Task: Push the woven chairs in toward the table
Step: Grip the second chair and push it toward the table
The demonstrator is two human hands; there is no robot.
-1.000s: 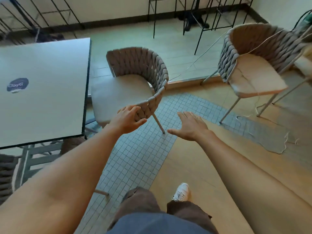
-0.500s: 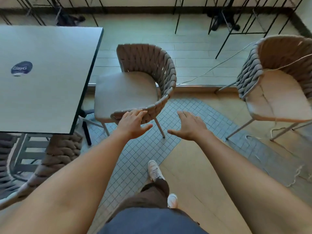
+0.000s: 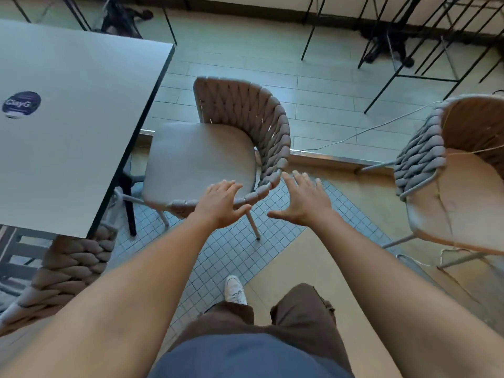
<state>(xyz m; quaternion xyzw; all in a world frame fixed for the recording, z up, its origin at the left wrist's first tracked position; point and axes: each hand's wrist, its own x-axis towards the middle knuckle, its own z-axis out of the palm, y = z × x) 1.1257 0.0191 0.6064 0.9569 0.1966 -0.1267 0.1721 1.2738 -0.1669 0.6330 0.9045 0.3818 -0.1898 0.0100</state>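
Note:
A grey woven chair [image 3: 201, 156] stands at the right edge of the grey table [image 3: 68, 126], its seat facing the table. My left hand [image 3: 222, 204] lies flat, fingers spread, on the near woven armrest of this chair. Just right of the chair's back, my right hand [image 3: 304, 201] is open with fingertips close to the weave; contact is unclear. A second woven chair [image 3: 458, 186] stands apart at the right. A third woven chair [image 3: 71, 263] sits tucked under the table's near corner at the left.
Black metal chair and table legs [image 3: 403, 50] stand along the far wall. A thin cord [image 3: 354, 136] runs across the floor behind the chairs. A raised metal floor strip [image 3: 327, 158] crosses behind the middle chair. My white shoe [image 3: 234, 290] is on the small-tiled floor.
I have stepped closer and look down more steeply. My right hand has risen toward the chair's back, and my left hand has stayed on the armrest.

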